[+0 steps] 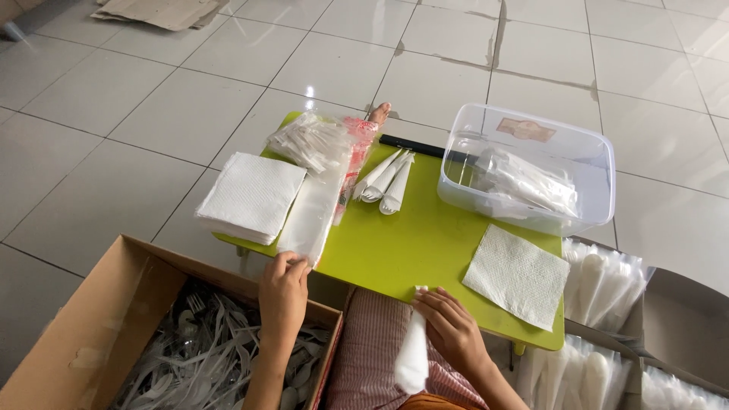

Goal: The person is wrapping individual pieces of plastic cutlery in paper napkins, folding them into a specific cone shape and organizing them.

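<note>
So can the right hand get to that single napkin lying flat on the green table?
Probably yes. The single napkin lies flat near the table's front edge, just beside the right hand, with nothing between them. But that hand already holds a rolled white napkin bundle, so it isn't free.

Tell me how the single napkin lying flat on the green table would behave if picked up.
The single napkin looks thin and embossed, so probably floppy and very light. Lying unweighted on the smooth green table, it would likely slide or crumple if pushed.
</note>
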